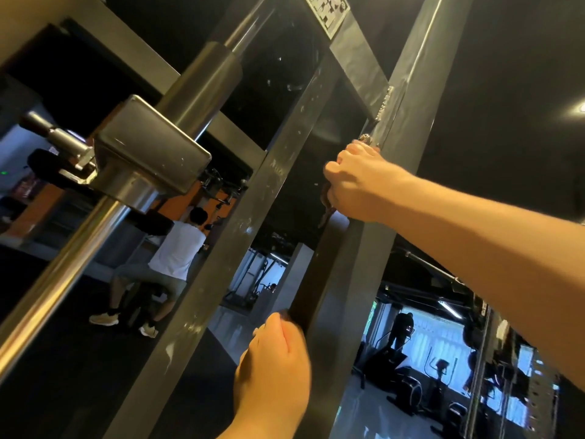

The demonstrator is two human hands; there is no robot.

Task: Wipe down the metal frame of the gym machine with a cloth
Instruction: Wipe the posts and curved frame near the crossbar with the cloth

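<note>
The wipe looks about midway. High up, the right hand [357, 182] clenches a brownish cloth [327, 201] against the right frame post [408, 99]. The left hand [275, 359] grips that post's dark edge lower down. The middle frame post [253, 229], just left, shows specks and smears and is probably unwiped. Both posts run lengthwise from bottom centre to upper right.

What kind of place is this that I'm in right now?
A gym, most likely. The right hand holds a cloth against a machine's metal frame, a person sits at another machine behind it, and an exercise bike stands further back.
</note>
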